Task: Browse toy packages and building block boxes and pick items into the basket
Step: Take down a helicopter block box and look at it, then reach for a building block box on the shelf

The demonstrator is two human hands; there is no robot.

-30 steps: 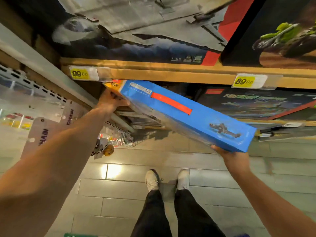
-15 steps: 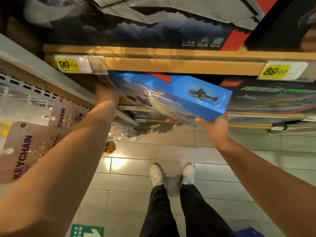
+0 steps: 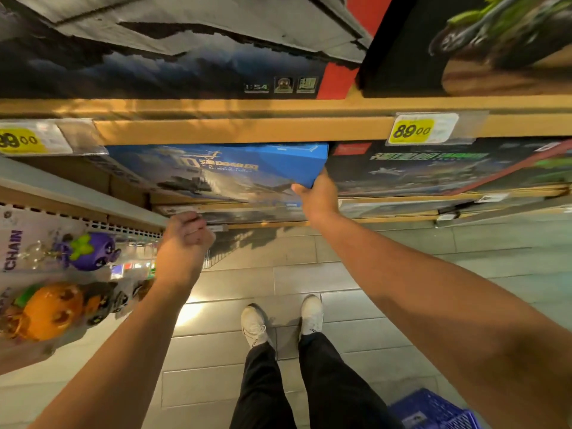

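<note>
Blue box (image 3: pixel 235 168) now shelved, right hand (image 3: pixel 318 198) gripping its corner; left hand (image 3: pixel 185 239) off, loosely curled, empty.

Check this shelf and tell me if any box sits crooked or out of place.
Nothing stands out. The blue box stands on the shelf beside the dark box, the right hand at its corner. The left hand is off it.
</note>
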